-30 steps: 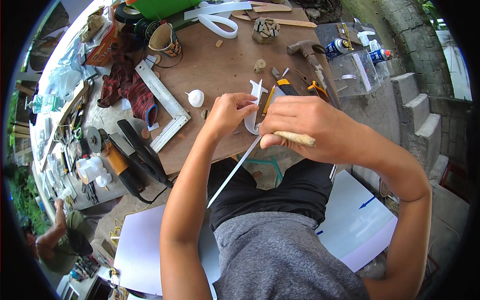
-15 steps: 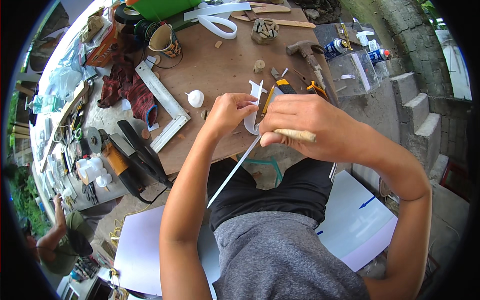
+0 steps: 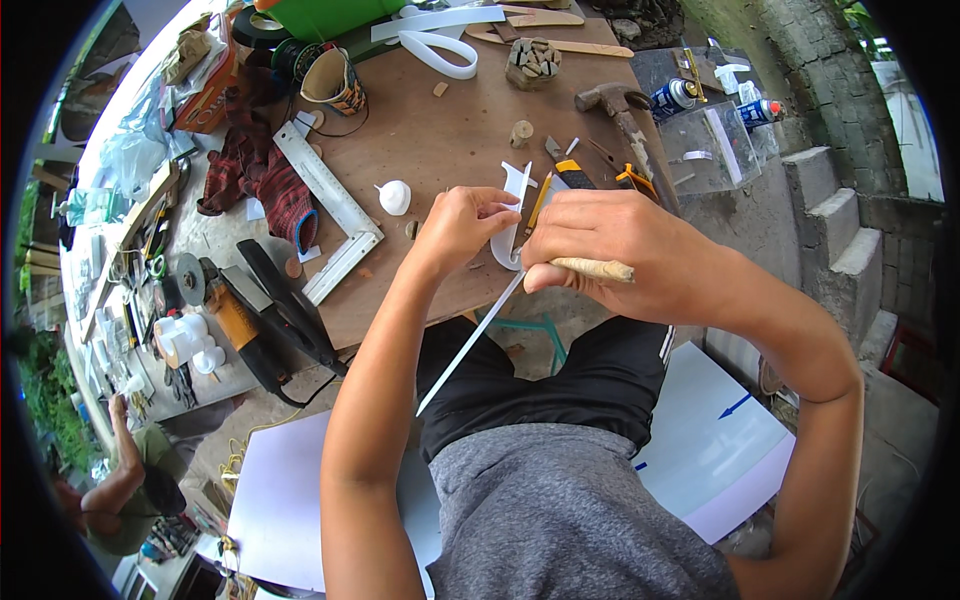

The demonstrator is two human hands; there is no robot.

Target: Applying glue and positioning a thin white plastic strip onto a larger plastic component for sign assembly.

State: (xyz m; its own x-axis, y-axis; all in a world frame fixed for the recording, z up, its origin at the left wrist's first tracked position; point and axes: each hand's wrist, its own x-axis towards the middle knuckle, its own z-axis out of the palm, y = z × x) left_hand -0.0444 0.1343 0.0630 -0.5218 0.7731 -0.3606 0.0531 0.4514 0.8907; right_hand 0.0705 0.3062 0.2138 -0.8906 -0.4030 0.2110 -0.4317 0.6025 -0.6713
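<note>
My left hand point(image 3: 466, 222) is closed, its thumb and fingers pinching a thin white plastic strip point(image 3: 470, 343) at the table's near edge. The strip's free end slants down over my lap. Wrapped in my right hand point(image 3: 605, 238) is a tool with a pale wooden handle point(image 3: 597, 269); its butt sticks out toward the right, and its working end is hidden by my fingers. Between the hands lies a curved white piece point(image 3: 504, 248), partly covered by them. A yellow pencil point(image 3: 538, 203) rests just beyond my right hand, near a yellow-and-black utility knife point(image 3: 572, 172).
A hammer point(image 3: 625, 120) lies at the table's right side. To the left are a metal square point(image 3: 335, 205), a small white squeeze bottle point(image 3: 394, 197) and an angle grinder point(image 3: 235, 318). White sheets point(image 3: 715, 430) lie beside my legs. Another person point(image 3: 125, 490) is at far left.
The view has shifted very slightly. Both hands keep the same grip and nearly the same place; the person at far left has moved a little.
</note>
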